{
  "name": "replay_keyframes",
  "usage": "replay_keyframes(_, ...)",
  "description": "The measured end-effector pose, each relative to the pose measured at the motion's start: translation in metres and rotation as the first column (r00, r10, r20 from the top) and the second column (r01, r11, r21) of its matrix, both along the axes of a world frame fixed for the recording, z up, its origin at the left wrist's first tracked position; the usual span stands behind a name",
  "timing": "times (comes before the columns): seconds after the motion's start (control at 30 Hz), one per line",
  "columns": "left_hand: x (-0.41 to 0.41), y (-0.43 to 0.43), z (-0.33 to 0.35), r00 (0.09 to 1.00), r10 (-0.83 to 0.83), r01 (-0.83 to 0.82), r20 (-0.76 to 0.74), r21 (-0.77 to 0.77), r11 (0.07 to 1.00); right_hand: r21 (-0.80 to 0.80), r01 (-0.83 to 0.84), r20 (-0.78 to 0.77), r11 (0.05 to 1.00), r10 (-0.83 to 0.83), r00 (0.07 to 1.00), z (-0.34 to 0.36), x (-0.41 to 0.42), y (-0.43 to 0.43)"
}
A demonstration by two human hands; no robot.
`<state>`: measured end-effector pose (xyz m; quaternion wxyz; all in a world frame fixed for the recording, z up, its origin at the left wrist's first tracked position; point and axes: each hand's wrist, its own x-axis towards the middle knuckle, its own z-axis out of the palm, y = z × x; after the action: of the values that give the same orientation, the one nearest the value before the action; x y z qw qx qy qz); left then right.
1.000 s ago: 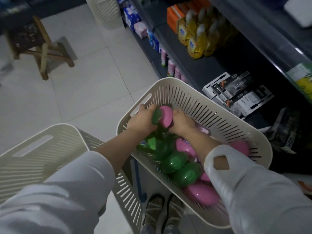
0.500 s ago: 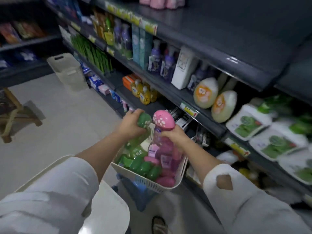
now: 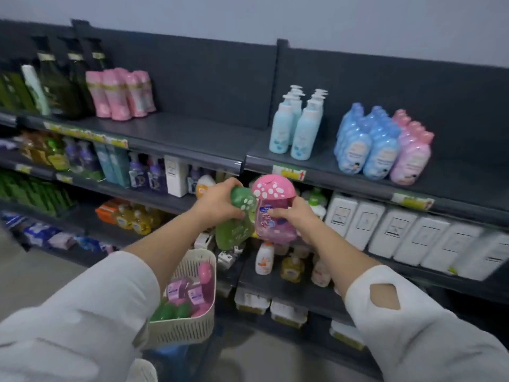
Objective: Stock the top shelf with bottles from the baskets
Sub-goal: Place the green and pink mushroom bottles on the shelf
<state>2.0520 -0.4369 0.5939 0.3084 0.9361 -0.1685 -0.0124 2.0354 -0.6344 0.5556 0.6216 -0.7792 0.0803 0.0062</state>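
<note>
Both bottles raised since the earlier frame, from over the basket (image 3: 187, 329) to just under the top shelf (image 3: 192, 133) front edge.
Item 1: green bottle (image 3: 234, 230), neck gripped by left hand (image 3: 217, 201).
Item 2: pink bottle (image 3: 272, 213), body gripped by right hand (image 3: 294, 216); touches item 1.
Open room: bare shelf between pink packs (image 3: 121, 92) and pale blue pump bottles (image 3: 297, 128).
</note>
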Motion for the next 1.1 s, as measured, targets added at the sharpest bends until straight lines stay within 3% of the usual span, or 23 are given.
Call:
replay_keyframes(0.27, -0.015, -0.179, 0.071, 0.931, -0.354, 0.359, 0.090, -0.055, 0.932, 0.101, 0.284, 0.180, 0.953, -0.298, 0.937, 0.074, -0.071, -0.174)
replay_keyframes(0.47, -0.034, -0.316, 0.101, 0.857, -0.491, 0.508, 0.158, -0.097, 0.856, 0.095, 0.391, 0.228, 0.915, -0.403, 0.886, 0.111, -0.117, -0.302)
replay_keyframes(0.77, -0.013, -0.454, 0.129, 0.820, -0.543, 0.559, 0.181, -0.048, 0.828, 0.107, 0.445, 0.289, 0.889, -0.456, 0.842, 0.117, -0.116, -0.432)
replay_keyframes(1.1, 0.090, -0.589, 0.131, 0.794, -0.596, 0.603, 0.120, -0.027, 0.797, 0.021, 0.538, 0.263, 0.843, -0.524, 0.810, 0.108, -0.034, -0.552)
